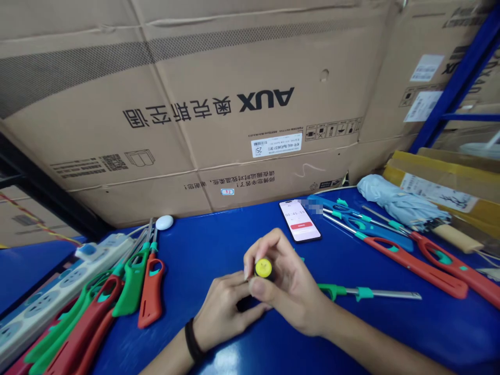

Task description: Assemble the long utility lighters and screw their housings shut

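Note:
Near the middle of the blue table, my right hand (287,284) grips a small dark cylindrical object with a round yellow end (263,267) facing the camera. My left hand (224,310), with a black band on the wrist, is beside it, its fingers curled and meeting my right hand; whatever they hold is hidden. Partly behind my right forearm lies a green lighter (332,290), its metal tube pointing right.
Green and red lighters (151,291) lie at the left beside a white power strip (62,291). Behind my hands is a phone (300,221). More lighters (414,263) and a folded pale-blue umbrella (400,200) lie right. Cardboard (175,67) stands behind the table (195,234).

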`<state>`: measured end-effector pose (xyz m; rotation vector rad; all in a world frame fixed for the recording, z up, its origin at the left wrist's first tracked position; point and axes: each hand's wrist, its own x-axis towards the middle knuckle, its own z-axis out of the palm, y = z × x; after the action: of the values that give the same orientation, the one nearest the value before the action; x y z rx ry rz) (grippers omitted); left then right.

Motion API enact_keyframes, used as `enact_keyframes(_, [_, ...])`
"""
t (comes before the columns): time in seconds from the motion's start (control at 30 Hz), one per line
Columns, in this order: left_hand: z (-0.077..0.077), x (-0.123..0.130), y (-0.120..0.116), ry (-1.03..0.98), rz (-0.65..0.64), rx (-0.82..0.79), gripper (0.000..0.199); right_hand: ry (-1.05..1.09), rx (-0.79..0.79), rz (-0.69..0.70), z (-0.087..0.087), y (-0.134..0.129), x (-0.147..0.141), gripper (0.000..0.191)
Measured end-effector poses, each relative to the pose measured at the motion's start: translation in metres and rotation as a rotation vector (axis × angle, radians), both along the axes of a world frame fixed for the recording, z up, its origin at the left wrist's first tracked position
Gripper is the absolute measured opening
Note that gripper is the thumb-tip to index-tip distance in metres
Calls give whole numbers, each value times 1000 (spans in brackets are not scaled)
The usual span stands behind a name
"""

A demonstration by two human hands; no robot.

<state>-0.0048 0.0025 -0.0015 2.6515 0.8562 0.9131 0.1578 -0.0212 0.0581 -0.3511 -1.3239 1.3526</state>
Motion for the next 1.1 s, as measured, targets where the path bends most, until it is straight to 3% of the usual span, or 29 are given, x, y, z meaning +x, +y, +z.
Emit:
enact_keyframes(0.03, [0, 0, 0, -7, 0, 8, 17, -52, -7, 7, 2, -1, 1, 19])
enact_keyframes(0.13, [-1, 0, -1, -16, -12, 14, 14, -194, 33, -42, 5, -4, 4, 37])
enact_keyframes(0.23, [-4, 0, -1, -35, -8, 16, 14, -258, 113, -124, 4, -7, 1, 24])
enact_keyframes(0.37, [-5, 1, -2, -45, 23, 7, 15, -131, 65, -136, -4, -7, -12, 10])
enact_keyframes(0.5, [-3, 4, -2, -13, 47, -35, 16, 19, 10, -199, -5, -5, -28, 22])
enact_keyframes(0.63, [-1, 4, -1, -44, 16, -4, 10, 6, 15, -331, -5, -2, -33, 28])
enact_keyframes(0.73, [1, 2, 0, -64, -10, 15, 14, -49, 17, -317, -8, 0, -24, 16])
enact_keyframes(0.87, [3, -1, 2, -40, -14, 15, 23, -136, 15, -302, -9, 0, -12, 39])
enact_keyframes(1.0, [-1, -2, 2, -36, 5, 50, 26, -228, 107, -296, -8, -3, -11, 20])
enact_keyframes(1.1, [-3, -2, 2, -40, 14, 44, 23, -132, 106, -302, -9, -2, -13, 12])
